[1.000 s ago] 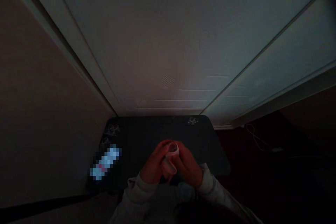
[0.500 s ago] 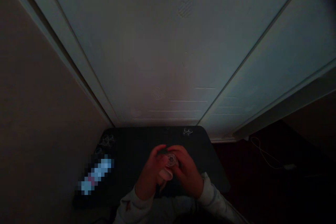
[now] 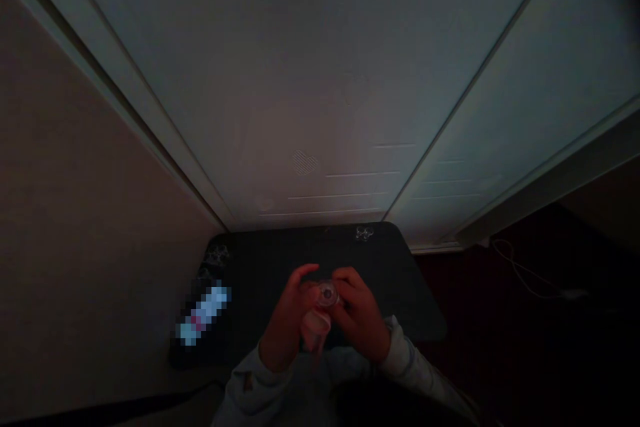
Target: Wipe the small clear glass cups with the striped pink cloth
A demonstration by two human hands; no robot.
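The scene is dim. A small clear round piece (image 3: 327, 293) with a ringed face, perhaps plastic, is held between my two hands over the dark table. My left hand (image 3: 285, 320) has its thumb against the left side of the piece, its index finger stretched over the top. Fingers of my right hand (image 3: 361, 317) are bent around the right side, thumb and fingertips touching it. Below the piece, a pale pink curled strip or cup-like thing (image 3: 315, 328) hangs by my left palm; its kind and how it is attached cannot be made out.
The dark table (image 3: 390, 267) stands against white panels (image 3: 280, 113) with embossed hearts. Small clear flower-shaped pieces (image 3: 364, 234) lie at its back right, more clear pieces (image 3: 217, 255) at the back left. A blurred-out bright object (image 3: 204, 315) lies left. A white cable (image 3: 520, 277) is on the floor.
The view has shifted, so the table sits higher in the picture. The round piece now faces up more plainly, and more of the pink thing shows below it. Both hands keep their hold.
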